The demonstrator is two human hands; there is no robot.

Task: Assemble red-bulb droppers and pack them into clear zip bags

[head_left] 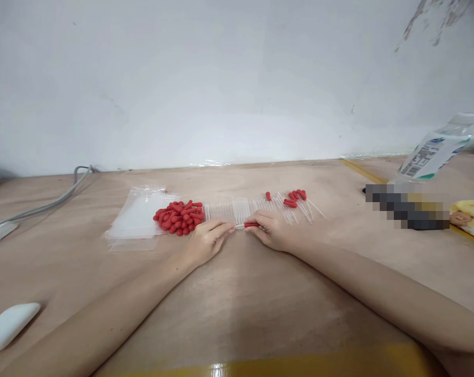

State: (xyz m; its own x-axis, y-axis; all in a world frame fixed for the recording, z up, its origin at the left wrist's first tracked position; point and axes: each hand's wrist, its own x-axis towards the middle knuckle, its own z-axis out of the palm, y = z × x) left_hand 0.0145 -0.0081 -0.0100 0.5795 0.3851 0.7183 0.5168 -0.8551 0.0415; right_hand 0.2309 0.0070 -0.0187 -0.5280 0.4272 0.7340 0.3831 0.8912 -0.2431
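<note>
Between my hands a thin glass dropper tube (240, 226) lies sideways, meeting a red rubber bulb (251, 224). My left hand (207, 241) pinches the tube from the left with closed fingers. From the right, my right hand (275, 231) has its fingers closed on the bulb. Just beyond my hands runs a row of clear glass tubes (221, 211). A heap of red rubber bulbs (177, 217) sits left of that row. Several red bulbs (290, 203) lie at the right end among tubes that point askew, some of them seemingly fitted on tubes.
Clear zip bags (136, 217) are stacked left of the heap. A grey cable (59, 201) crosses the table (237, 309) at far left, with a white rounded object (11, 327) nearer me. To the right are a tilted bottle (433, 154), a blurred dark object and a yellow packet (470, 217).
</note>
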